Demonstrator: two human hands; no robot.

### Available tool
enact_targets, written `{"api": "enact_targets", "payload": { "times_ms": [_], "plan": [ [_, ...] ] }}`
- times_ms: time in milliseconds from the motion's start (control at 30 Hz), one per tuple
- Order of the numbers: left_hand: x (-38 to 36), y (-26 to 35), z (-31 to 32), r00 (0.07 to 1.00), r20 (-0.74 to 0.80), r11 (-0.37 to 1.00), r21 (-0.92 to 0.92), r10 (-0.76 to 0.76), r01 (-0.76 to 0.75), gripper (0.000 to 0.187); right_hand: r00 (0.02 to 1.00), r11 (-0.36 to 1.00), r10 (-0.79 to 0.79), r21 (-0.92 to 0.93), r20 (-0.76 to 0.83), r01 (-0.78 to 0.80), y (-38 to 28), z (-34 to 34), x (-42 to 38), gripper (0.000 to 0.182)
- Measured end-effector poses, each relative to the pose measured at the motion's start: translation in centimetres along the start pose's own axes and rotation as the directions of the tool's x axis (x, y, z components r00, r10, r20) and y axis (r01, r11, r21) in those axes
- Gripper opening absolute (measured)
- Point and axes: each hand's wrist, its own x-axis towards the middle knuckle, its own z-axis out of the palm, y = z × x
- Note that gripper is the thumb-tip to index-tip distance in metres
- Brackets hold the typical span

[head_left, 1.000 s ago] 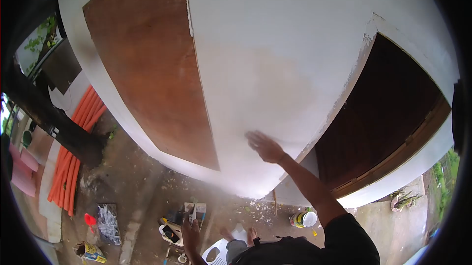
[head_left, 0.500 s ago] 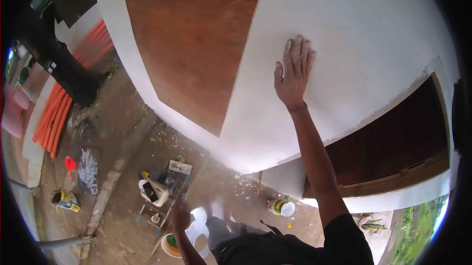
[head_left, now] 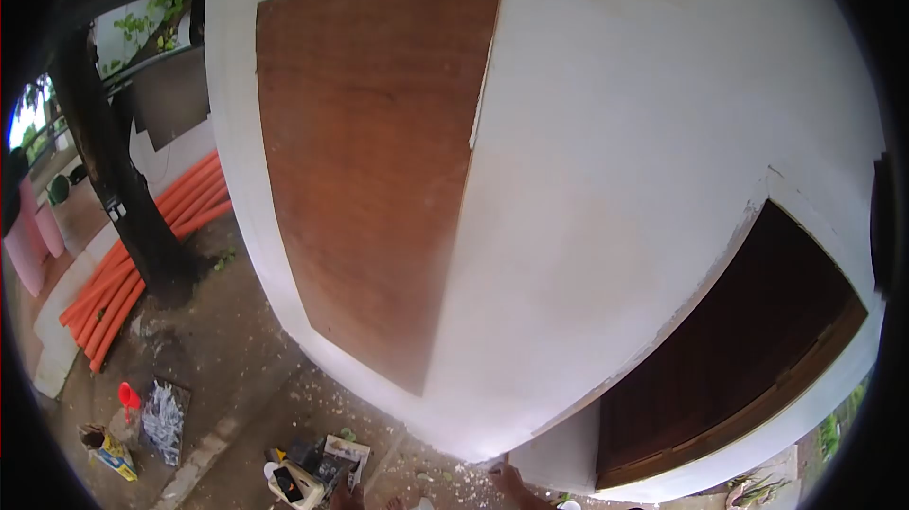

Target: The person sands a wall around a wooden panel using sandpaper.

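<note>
A white-coated wall fills most of the head view, with a brown wood panel set into it. My right hand is low at the bottom edge, just under the wall's lower corner, off the white surface. Its fingers are small and partly cut off, so I cannot tell what it holds, if anything. My left hand shows only in part at the bottom, beside a cream container with a dark phone-like object on top. A pale board lies just beyond that hand.
A dark recessed opening with a wooden ledge is at the lower right. Orange pipes lie by a dark post at left. A white-smeared board, red scoop and open bag are on the ground.
My right hand has come off the white wall and dropped to the bottom edge. The view has tilted up, so my left hand and the ground items appear lower.
</note>
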Motion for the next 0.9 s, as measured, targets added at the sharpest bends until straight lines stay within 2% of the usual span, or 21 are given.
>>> {"api": "enact_targets", "payload": {
  "times_ms": [33, 100, 167, 233, 300, 333, 367, 400, 433, 467, 500, 533, 567, 600, 633, 700, 800, 833, 867, 900],
  "plan": [
    [1.7, -1.1, 2.2, 0.988, -0.099, 0.985, 0.141, 0.116, -0.101, 0.050, 1.000, 0.994, 0.005, -0.108, 0.025, -0.002, 2.7, -0.6, -0.9, 0.020],
    [4.5, -2.4, 4.6, 0.912, -0.225, 0.873, 0.435, 0.344, -0.222, 0.059, 0.984, 0.981, 0.176, -0.079, -0.007, -0.176, 3.9, -3.5, -2.5, 0.021],
    [6.1, 2.1, 0.6, 0.954, -0.184, 0.955, 0.221, 0.238, -0.195, 0.049, 0.950, 0.951, 0.305, -0.029, -0.069, -0.308, 4.6, -6.1, -3.1, 0.022],
    [6.3, 11.3, -7.9, 0.989, -0.112, 0.992, -0.079, 0.094, -0.103, 0.044, 0.911, 0.921, 0.389, 0.058, -0.141, -0.384, 5.4, -7.7, -2.9, 0.023],
    [5.7, 19.2, -14.3, 0.991, -0.102, 0.973, -0.204, 0.088, -0.108, 0.047, 0.868, 0.895, 0.443, 0.172, -0.225, -0.412, 6.7, -8.9, -2.6, 0.025],
    [10.2, 10.1, -4.5, 0.898, -0.209, 0.909, 0.246, 0.388, -0.335, 0.041, 0.844, 0.883, 0.463, 0.226, -0.271, -0.412, 6.8, -9.7, -2.5, 0.025],
    [14.4, 2.2, 4.0, 0.706, -0.293, 0.656, 0.686, 0.644, -0.314, 0.047, 0.818, 0.881, 0.461, 0.290, -0.343, -0.375, 6.5, -10.6, -2.0, 0.026],
    [10.4, 12.6, -5.2, 0.960, -0.224, 0.971, -0.131, 0.165, -0.198, 0.044, 0.787, 0.882, 0.450, 0.351, -0.422, -0.316, 7.2, -11.3, -1.4, 0.026],
    [9.8, 17.6, -10.3, 0.984, -0.170, 0.959, -0.268, 0.050, -0.095, 0.042, 0.744, 0.890, 0.419, 0.397, -0.520, -0.224, 7.6, -12.6, -0.2, 0.027],
    [10.4, 19.9, -13.2, 0.983, -0.185, 0.940, -0.333, 0.017, -0.079, 0.040, 0.683, 0.908, 0.362, 0.407, -0.634, -0.104, 7.9, -14.3, 1.3, 0.027],
    [11.0, 22.3, -15.7, 0.976, -0.217, 0.926, -0.368, 0.001, -0.083, 0.038, 0.622, 0.951, 0.256, 0.308, -0.740, -0.025, 1.7, -19.4, 1.3, 0.040],
    [13.5, 23.0, -17.7, 0.928, -0.362, 0.912, -0.345, 0.087, -0.220, 0.036, 0.444, 0.981, 0.136, 0.184, -0.886, 0.066, 5.6, -21.4, 4.4, 0.049],
    [15.9, 23.7, -19.6, 0.852, -0.496, 0.892, -0.289, 0.170, -0.347, 0.034, 0.324, 0.985, 0.077, 0.121, -0.943, 0.120, 1.7, -26.1, 6.0, 0.055],
    [16.3, 27.8, -24.1, 0.793, -0.581, 0.881, -0.259, 0.184, -0.395, 0.034, 0.448, 0.912, 0.090, 0.254, -0.890, 0.322, -5.3, -31.6, 5.6, 0.059],
    [16.3, 32.2, -28.8, 0.754, -0.625, 0.871, -0.238, 0.201, -0.430, 0.035, 0.450, 0.882, 0.001, 0.213, -0.893, 0.421, -10.7, -35.3, 6.0, 0.062],
    [18.7, 38.2, -35.4, 0.600, -0.749, 0.795, -0.169, 0.281, -0.583, 0.036, 0.361, 0.835, -0.098, 0.121, -0.927, 0.536, -16.2, -39.5, 9.3, 0.066],
    [23.4, 46.8, -43.2, 0.149, -0.865, 0.618, 0.211, 0.478, -0.758, 0.045, 0.518, 0.792, -0.073, 0.266, -0.852, 0.549, -17.2, -41.2, 12.3, 0.065],
    [24.8, 49.9, -46.0, -0.003, -0.858, 0.554, 0.334, 0.513, -0.762, 0.049, 0.566, 0.780, -0.070, 0.308, -0.822, 0.544, -17.3, -41.9, 13.3, 0.065],
    [28.0, 51.7, -48.5, -0.143, -0.827, 0.575, 0.492, 0.544, -0.654, 0.050, 0.611, 0.769, -0.070, 0.348, -0.788, 0.537, -17.4, -42.7, 14.2, 0.065],
    [30.2, 53.5, -51.1, -0.162, -0.806, 0.586, 0.536, 0.569, -0.607, 0.051, 0.654, 0.757, -0.069, 0.387, -0.753, 0.526, -17.6, -43.2, 15.0, 0.065]
  ]
}}
